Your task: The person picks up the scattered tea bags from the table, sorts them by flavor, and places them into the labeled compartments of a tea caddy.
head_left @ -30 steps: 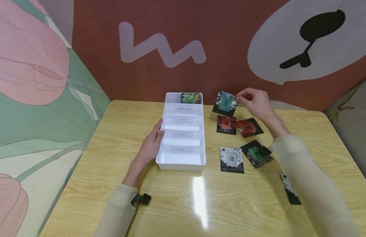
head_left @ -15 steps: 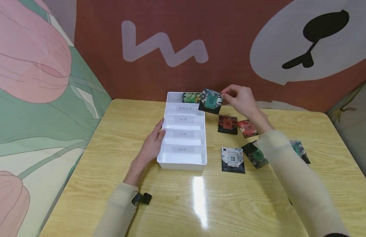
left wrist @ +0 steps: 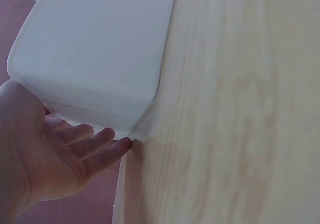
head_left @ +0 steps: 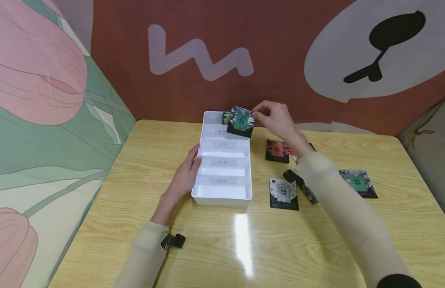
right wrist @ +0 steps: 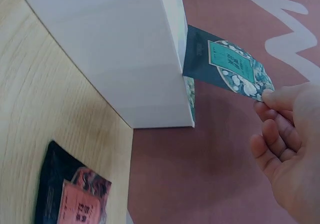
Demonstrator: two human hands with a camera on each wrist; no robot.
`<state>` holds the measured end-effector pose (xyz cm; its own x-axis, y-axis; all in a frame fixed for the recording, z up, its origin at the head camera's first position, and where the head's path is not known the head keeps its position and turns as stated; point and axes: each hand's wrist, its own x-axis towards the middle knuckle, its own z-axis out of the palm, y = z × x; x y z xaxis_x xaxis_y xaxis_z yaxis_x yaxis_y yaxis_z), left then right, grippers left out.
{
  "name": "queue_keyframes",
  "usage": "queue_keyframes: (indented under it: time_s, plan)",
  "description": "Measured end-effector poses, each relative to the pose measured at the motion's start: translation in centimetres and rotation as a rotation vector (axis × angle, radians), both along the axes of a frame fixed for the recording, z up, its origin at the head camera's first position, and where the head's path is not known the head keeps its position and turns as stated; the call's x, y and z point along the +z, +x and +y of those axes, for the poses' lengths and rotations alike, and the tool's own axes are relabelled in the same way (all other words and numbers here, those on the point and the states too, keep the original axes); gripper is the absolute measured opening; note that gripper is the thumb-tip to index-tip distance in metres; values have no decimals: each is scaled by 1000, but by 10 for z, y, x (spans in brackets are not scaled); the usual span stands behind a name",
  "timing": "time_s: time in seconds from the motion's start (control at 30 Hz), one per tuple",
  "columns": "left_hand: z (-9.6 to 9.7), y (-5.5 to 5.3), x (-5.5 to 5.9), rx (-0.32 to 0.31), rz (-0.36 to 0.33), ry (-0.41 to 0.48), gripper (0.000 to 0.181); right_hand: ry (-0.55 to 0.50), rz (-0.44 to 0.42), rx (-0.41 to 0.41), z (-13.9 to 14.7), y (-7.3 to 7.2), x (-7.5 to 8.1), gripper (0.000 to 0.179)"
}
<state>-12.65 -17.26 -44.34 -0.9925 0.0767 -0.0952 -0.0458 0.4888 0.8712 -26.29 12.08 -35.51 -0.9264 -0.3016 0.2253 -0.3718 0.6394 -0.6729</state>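
A white divided box (head_left: 222, 202) with labelled partitions stands on the table. My right hand (head_left: 276, 122) pinches a black tea bag sachet with a green label (head_left: 242, 121) by one corner. The sachet tilts over the far end of the box, and in the right wrist view its dark lower end overlaps the box edge. Behind it, a green sachet (head_left: 226, 118) lies in the far compartment, mostly covered from the head view. Along the box's left side rests my left hand (head_left: 184, 176); its fingers (left wrist: 95, 149) lie almost straight against the wall in the left wrist view.
Right of the box lie a red-labelled sachet (head_left: 277, 150), a white-labelled sachet (head_left: 284, 194) and a green-labelled sachet (head_left: 359, 184). Others are partly covered by my right sleeve (head_left: 337, 200). A painted wall (head_left: 193, 96) rises behind the wooden table (head_left: 215, 248).
My right hand has carried the pinched sachet leftward, from beside the box to above its far compartment. The left hand has stayed at the box's side.
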Motion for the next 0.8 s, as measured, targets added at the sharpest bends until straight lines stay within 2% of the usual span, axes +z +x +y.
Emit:
queue_keyframes:
  time_s: [0.17,0.4,0.6,0.8]
  plan:
    - [0,1,1,3,-5,2,54,-15,-6,-7,-12,-1,-4,18]
    - [1,1,1,12,-7,33,55,-22,-4,43,-25,-4,-12,16]
    - [2,2,1,5,-36,60,55,-8,-76,82,-26,-4,-23,22]
    - [0,1,1,-1,-47,68,55,-5,-80,103,-23,-2,-28,24]
